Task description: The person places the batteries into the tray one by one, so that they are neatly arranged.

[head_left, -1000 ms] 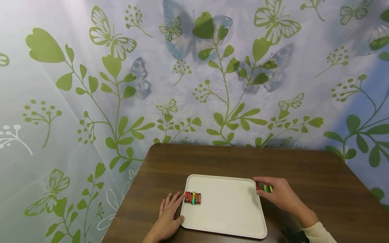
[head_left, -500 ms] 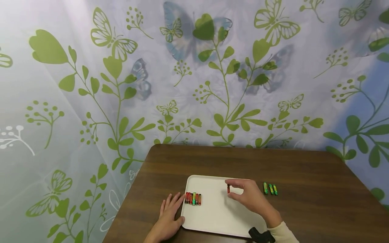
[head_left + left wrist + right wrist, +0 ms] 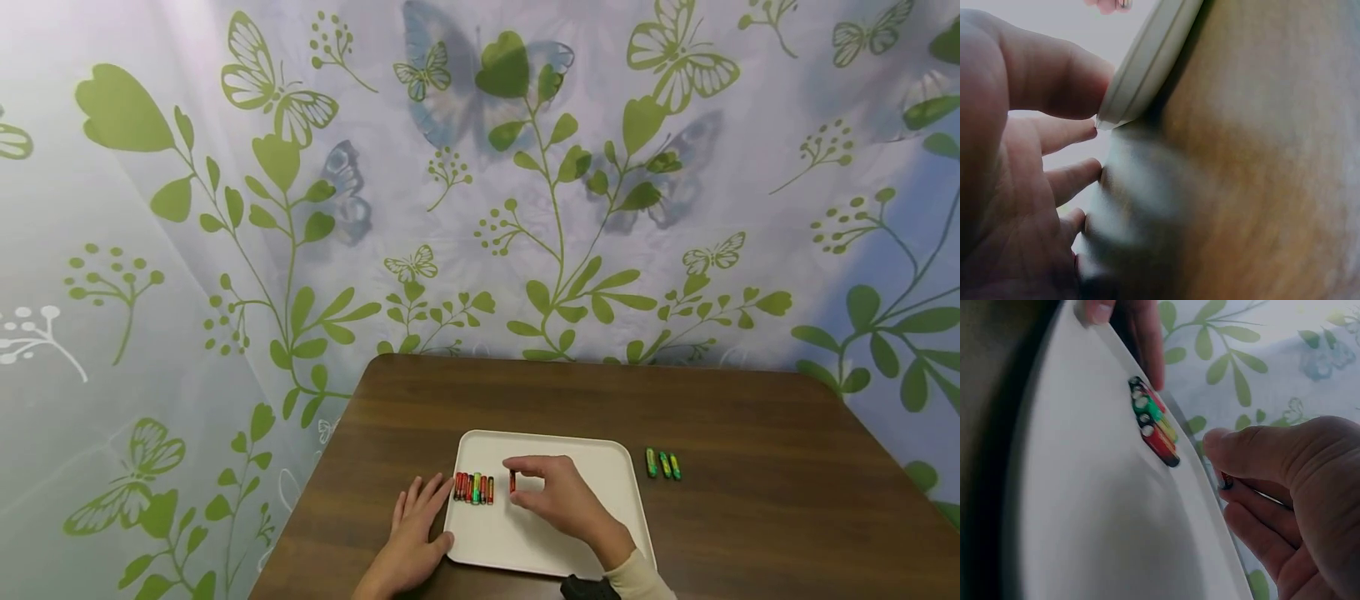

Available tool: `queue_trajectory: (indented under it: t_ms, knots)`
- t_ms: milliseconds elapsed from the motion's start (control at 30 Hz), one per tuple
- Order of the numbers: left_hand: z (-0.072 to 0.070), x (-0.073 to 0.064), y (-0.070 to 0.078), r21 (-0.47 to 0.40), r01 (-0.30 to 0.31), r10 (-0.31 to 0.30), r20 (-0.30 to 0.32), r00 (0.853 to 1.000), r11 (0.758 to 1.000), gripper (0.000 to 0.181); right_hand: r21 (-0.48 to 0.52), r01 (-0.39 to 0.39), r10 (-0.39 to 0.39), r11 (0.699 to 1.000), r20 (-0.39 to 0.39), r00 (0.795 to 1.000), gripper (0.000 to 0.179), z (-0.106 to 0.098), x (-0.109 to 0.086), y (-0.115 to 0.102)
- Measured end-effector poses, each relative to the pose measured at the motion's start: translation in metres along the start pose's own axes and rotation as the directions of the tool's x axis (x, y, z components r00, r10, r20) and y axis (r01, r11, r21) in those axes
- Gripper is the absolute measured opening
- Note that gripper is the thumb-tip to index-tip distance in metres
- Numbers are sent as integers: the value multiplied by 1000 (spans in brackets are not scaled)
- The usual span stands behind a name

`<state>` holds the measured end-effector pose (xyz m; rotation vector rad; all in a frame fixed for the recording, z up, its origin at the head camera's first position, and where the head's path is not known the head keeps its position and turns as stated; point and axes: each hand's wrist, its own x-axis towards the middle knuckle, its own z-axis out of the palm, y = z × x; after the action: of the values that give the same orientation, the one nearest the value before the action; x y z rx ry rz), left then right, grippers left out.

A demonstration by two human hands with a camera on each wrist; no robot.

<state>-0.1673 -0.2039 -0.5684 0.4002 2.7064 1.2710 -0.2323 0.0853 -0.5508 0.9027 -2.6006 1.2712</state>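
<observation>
A red and black battery [image 3: 513, 481] is pinched between the thumb and fingers of my right hand [image 3: 564, 497], over the white tray [image 3: 480, 542]. In the right wrist view only one end of this battery [image 3: 1227, 480] shows past the thumb. To its left, a row of several batteries [image 3: 474, 489], mostly red and black with a green one among them, lies side by side on the tray near its left rim. My left hand [image 3: 411, 533] lies with spread, straight fingers at the tray's left edge. In the left wrist view its thumb touches the rim [image 3: 1141, 62].
Three green batteries [image 3: 663, 464] lie on the brown wooden table [image 3: 750, 517] to the right of the tray. A curtain [image 3: 450, 208] printed with leaves and butterflies hangs behind the table and along its left side.
My right hand has picked up the red and black battery beside the green ones and carried it left over the tray, near the row. My left hand has stayed in place.
</observation>
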Motion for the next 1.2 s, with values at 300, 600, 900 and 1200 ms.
queue_trajectory:
  t_ms: [300, 600, 900, 1200]
  knots:
    - [-1, 1, -2, -20, -22, 21, -23, 1000, 1000, 77, -43, 30, -29, 999, 38, 999, 42, 24, 9, 0]
    - [-4, 5, -5, -3, -17, 17, -1, 1000, 1000, 78, -189, 84, -78, 978, 38, 996, 42, 36, 18, -1]
    - [-6, 7, -6, -5, -24, 24, 5, 1000, 1000, 77, -203, 37, -26, 978, 55, 998, 43, 38, 23, -4]
    - [-5, 7, -4, -1, -12, 12, 3, 1000, 1000, 78, -175, 24, -22, 984, 13, 1000, 42, 27, 17, 0]
